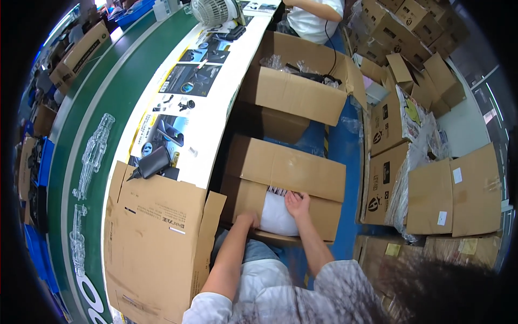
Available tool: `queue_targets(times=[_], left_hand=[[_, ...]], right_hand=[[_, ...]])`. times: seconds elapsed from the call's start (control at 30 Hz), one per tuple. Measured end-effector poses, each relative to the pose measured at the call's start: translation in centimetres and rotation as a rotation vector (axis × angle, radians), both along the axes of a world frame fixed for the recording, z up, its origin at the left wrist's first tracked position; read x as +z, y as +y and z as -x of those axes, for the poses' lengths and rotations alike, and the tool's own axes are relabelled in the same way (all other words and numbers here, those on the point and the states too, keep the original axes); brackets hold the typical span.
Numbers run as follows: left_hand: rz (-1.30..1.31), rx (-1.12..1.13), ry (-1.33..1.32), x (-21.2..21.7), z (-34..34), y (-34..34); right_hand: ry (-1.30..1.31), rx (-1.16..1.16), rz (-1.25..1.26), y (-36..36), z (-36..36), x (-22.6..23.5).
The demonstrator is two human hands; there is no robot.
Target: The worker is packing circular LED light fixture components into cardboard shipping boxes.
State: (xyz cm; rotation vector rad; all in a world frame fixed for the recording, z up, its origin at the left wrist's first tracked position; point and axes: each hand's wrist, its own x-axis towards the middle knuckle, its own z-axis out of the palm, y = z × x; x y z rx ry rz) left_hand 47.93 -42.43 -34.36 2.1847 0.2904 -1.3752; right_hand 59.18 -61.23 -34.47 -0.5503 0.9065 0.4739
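Note:
A brown cardboard carton (291, 164) stands in front of me beside the bench. A white bag or sheet (279, 217) lies at its near side, between the flaps, with a dark striped edge at its far end. Along the bag's right upper edge, my right hand (298, 205) has its fingers curled in and pressed to it. My left hand (248, 220) rests low at the bag's left side, close to the carton's near edge; its fingertips are hidden, so its grip cannot be made out.
Left of me, a bench holds a flat cardboard sheet (156, 232), a dark squeeze bottle (154, 163) and a fan (214, 12). Beyond runs a green conveyor (116, 102) with clear plastic parts (94, 156). An open carton (294, 89) stands ahead, near another person (315, 19). Stacked cartons (386, 178) line the right.

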Motion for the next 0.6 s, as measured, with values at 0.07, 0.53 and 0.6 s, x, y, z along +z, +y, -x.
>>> queue_targets(times=[0.07, 0.53, 0.6], left_hand=[[-0.014, -0.056, -0.045, 0.3, 0.1, -0.3], [-0.057, -0.015, -0.031, -1.4, 0.4, -0.5], [-0.030, -0.004, 0.038, -2.4, 0.0, -0.7]], right_hand=[[-0.130, -0.008, 0.020, -0.6, 0.2, 0.4], [-1.314, 0.825, 2.064, 3.3, -16.2, 11.1], [-1.254, 0.990, 2.065, 3.7, -17.8, 9.8]])
